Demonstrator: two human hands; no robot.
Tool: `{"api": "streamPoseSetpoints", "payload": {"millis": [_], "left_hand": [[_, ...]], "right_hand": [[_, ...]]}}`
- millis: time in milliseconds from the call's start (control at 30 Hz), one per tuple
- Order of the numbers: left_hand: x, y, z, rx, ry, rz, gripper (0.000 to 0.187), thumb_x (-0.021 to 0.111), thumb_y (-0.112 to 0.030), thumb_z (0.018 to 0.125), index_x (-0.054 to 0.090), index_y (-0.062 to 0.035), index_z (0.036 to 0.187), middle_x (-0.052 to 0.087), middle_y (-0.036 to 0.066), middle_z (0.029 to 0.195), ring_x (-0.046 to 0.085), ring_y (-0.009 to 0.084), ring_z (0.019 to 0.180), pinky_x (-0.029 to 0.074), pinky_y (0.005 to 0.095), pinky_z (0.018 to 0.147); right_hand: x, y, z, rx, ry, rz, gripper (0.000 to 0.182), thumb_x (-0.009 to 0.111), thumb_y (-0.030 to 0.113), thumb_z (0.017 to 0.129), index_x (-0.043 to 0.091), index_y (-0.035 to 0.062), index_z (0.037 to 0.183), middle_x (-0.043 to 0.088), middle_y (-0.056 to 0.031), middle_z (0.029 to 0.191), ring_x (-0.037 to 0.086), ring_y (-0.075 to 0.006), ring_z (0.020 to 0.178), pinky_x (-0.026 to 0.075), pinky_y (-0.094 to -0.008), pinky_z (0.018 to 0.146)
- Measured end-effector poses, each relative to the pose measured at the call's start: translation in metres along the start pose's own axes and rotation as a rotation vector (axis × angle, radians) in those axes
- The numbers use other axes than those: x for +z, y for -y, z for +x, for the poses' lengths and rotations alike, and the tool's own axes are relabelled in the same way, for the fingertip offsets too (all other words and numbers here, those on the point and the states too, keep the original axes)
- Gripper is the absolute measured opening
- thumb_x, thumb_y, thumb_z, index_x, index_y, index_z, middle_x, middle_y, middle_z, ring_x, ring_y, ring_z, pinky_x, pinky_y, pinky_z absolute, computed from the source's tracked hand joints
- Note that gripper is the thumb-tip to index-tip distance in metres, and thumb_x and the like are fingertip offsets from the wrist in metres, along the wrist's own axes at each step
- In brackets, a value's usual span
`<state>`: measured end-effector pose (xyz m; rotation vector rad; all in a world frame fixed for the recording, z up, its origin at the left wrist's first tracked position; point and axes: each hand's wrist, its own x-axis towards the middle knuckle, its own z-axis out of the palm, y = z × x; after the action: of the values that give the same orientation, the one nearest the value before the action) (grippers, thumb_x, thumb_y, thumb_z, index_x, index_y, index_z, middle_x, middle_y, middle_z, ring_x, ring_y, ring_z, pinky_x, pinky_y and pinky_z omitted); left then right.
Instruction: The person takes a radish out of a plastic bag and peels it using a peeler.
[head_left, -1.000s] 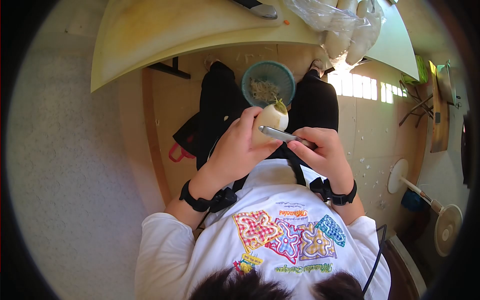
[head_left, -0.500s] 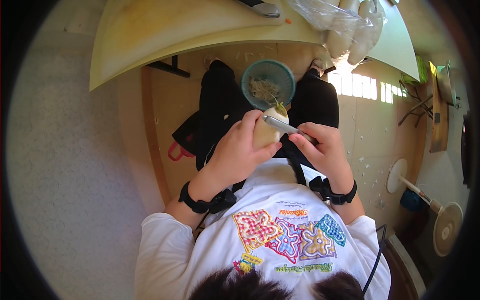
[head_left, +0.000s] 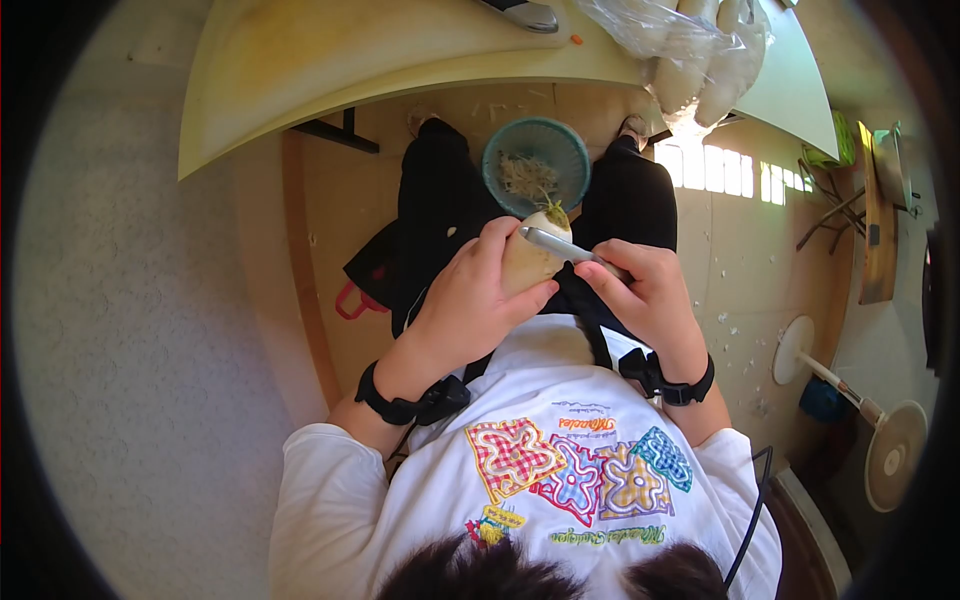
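Observation:
My left hand point(head_left: 465, 300) is wrapped round a white radish point(head_left: 530, 266), whose greenish stem end points away from me. In my right hand point(head_left: 648, 292) is a peeler point(head_left: 558, 247) with a silvery-grey body, its head lying across the radish just below the stem end. The peeler's handle is partly hidden by my fingers, and its blade is too small to make out. Beyond the radish, on the floor between my feet, stands a teal plastic basket point(head_left: 576, 150) with pale peelings point(head_left: 527, 176) in it.
A table point(head_left: 420, 60) spans the far side, carrying a plastic bag of white radishes point(head_left: 705, 70), a knife-like tool point(head_left: 530, 15) and a small orange scrap point(head_left: 576, 40). Scraps dot the floor on the right, near a fan point(head_left: 893, 458). A wall point(head_left: 150, 330) runs along the left.
The radish has tipped slightly to the left in my left hand. The peeler has shifted a little left and up with my right hand.

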<state>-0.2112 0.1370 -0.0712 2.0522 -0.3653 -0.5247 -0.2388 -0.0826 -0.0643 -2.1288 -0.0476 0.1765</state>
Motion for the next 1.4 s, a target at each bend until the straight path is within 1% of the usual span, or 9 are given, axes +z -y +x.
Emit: {"api": "streamPoseSetpoints", "payload": {"millis": [233,400,433,500,600,733,800,1233,1400], "left_hand": [[0.002,0.001,-0.001,-0.002,-0.01,-0.02,0.063,0.075,-0.029,0.082,0.043,-0.0025,0.129,0.061,0.023,0.114,0.06,0.0407,0.105,0.049,0.0444,0.088],[-0.003,-0.006,-0.008,-0.046,0.013,-0.041,0.062,0.076,-0.028,0.082,0.044,-0.0023,0.129,0.061,0.023,0.114,0.062,0.0391,0.103,0.05,0.0437,0.086],[-0.006,-0.008,-0.007,-0.046,0.015,-0.039,0.062,0.076,-0.028,0.082,0.044,-0.0023,0.129,0.061,0.023,0.114,0.062,0.0391,0.103,0.05,0.0437,0.086],[-0.009,-0.011,-0.008,-0.018,0.033,-0.141,0.063,0.075,-0.022,0.084,0.04,-0.0024,0.132,0.061,0.017,0.115,0.063,0.0262,0.104,0.05,0.0357,0.09],[-0.009,-0.005,-0.002,-0.029,-0.003,-0.062,0.063,0.075,-0.022,0.085,0.039,-0.0021,0.133,0.061,0.017,0.116,0.063,0.0259,0.104,0.05,0.0352,0.09],[-0.005,-0.008,0.0,-0.069,0.01,-0.01,0.066,0.075,-0.022,0.085,0.036,-0.0011,0.134,0.06,0.017,0.117,0.062,0.0238,0.105,0.049,0.0352,0.091],[0.0,-0.003,0.002,-0.052,-0.02,-0.167,0.064,0.072,-0.023,0.085,0.039,0.0025,0.133,0.06,0.024,0.114,0.063,0.035,0.104,0.049,0.0407,0.091],[-0.001,0.005,0.01,-0.022,0.066,-0.362,0.058,0.07,-0.017,0.085,0.043,0.0035,0.133,0.058,0.018,0.117,0.058,0.0284,0.11,0.046,0.0368,0.096],[0.001,0.007,0.007,0.003,0.021,-0.339,0.063,0.073,-0.018,0.083,0.043,0.0025,0.134,0.056,0.017,0.121,0.056,0.0284,0.111,0.046,0.0369,0.096]], "right_hand": [[-0.001,0.001,0.003,0.024,0.018,0.008,0.027,0.075,0.027,0.086,0.068,0.0022,0.081,0.049,-0.0106,0.054,0.044,-0.0223,0.046,0.036,-0.0323,0.046],[-0.005,-0.013,0.01,0.153,-0.082,0.012,0.027,0.072,0.024,0.09,0.068,-0.001,0.082,0.046,-0.0109,0.055,0.039,-0.0131,0.048,0.034,-0.0308,0.046],[-0.007,-0.026,0.008,0.191,-0.08,0.058,0.027,0.071,0.024,0.092,0.068,-0.0012,0.082,0.046,-0.0058,0.054,0.037,-0.0092,0.051,0.032,-0.0289,0.046],[-0.013,-0.037,0.004,0.268,-0.068,0.158,0.027,0.069,0.023,0.093,0.067,-0.0016,0.082,0.046,0.0007,0.056,0.037,-0.006,0.055,0.03,-0.0264,0.047],[-0.014,-0.042,0.001,0.281,-0.134,0.279,0.028,0.068,0.023,0.094,0.066,-0.0018,0.082,0.045,0.0047,0.058,0.037,-0.0045,0.057,0.029,-0.0247,0.049],[-0.018,-0.029,-0.005,0.263,-0.155,0.289,0.028,0.068,0.022,0.095,0.066,-0.0019,0.082,0.045,0.004,0.059,0.038,-0.0042,0.057,0.03,-0.0242,0.049],[-0.02,-0.029,-0.005,0.235,-0.097,0.292,0.027,0.067,0.022,0.095,0.067,-0.0017,0.082,0.048,0.0034,0.059,0.039,-0.0037,0.058,0.03,-0.0236,0.05],[-0.007,-0.008,-0.004,0.206,0.025,0.436,0.023,0.068,0.018,0.094,0.067,-0.0028,0.085,0.048,0.0027,0.061,0.038,-0.005,0.058,0.031,-0.0243,0.05],[-0.003,-0.002,-0.003,0.044,0.023,0.205,0.021,0.074,0.018,0.088,0.067,-0.001,0.084,0.043,-0.0022,0.056,0.039,-0.0092,0.053,0.032,-0.0269,0.049]]}}
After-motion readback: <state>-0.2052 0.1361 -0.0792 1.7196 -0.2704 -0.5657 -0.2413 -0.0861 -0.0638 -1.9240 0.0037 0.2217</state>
